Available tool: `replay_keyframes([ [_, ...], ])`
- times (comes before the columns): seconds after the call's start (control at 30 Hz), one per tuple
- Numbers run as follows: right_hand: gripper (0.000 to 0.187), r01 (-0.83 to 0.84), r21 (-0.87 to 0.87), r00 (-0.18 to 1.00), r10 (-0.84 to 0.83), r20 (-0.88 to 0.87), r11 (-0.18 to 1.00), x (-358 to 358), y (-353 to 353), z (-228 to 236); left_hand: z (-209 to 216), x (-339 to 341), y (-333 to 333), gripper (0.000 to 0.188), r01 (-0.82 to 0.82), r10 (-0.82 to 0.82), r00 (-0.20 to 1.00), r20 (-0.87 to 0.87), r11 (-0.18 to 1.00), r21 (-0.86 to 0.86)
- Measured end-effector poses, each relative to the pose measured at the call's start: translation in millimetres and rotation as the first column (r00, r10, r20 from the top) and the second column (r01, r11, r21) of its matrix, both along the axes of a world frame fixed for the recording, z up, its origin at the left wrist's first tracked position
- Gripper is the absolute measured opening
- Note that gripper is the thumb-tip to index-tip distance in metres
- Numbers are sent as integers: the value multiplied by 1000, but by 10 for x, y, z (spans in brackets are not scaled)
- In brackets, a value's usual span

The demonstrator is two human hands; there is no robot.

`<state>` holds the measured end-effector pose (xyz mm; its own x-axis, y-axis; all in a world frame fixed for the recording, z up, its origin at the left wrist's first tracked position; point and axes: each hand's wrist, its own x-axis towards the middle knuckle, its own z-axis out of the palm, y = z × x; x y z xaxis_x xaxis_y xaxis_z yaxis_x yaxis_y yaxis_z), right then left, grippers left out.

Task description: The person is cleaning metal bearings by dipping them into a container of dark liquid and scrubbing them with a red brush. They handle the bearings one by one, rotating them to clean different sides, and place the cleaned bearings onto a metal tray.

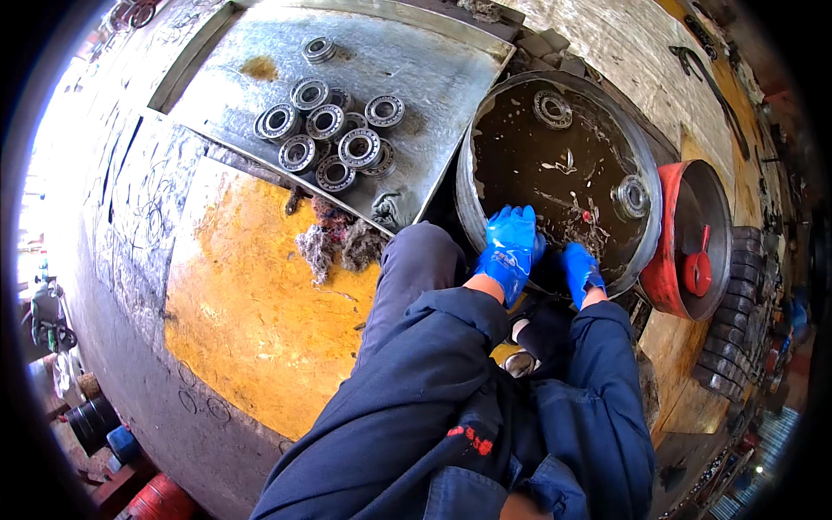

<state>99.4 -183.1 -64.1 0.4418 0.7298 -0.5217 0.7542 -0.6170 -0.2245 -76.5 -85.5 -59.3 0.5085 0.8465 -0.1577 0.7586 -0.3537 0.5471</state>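
My left hand (pixel 510 249), in a blue glove, is over the near rim of a round metal tub (pixel 468 201) of murky brown liquid. Its fingers are pressed together and bent, and whatever may be under them is hidden. To its right, my right hand (pixel 581 270), gloved the same way, reaches inside the near wall at the liquid's surface; its fingertips cannot be made out. One bearing (pixel 552 109) lies at the tub's far side and another bearing (pixel 632 198) at its right side, both partly in the liquid. Pale scraps float near my hands.
A shallow metal tray (pixel 221 91) at the far left bears several bearings (pixel 325 122) and a grey rag (pixel 392 211). Fluffy waste rags (pixel 334 244) lie on a yellow board (pixel 260 321). Right of the tub stands a red container (pixel 663 251) with a red round object (pixel 697 272) inside.
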Motion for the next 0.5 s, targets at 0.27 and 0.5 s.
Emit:
replay_keyframes([
  [0.27, 35, -246, 145, 957, 216, 195, 958, 244, 215, -841, 51, 27, -45, 53, 13, -14, 1000, 18, 998, 67],
  [0.5, 34, -110, -19, 987, 112, 113, 994, 423, -25, -706, 63, -28, 0, 60, 16, -17, 1000, 8, 996, 91],
])
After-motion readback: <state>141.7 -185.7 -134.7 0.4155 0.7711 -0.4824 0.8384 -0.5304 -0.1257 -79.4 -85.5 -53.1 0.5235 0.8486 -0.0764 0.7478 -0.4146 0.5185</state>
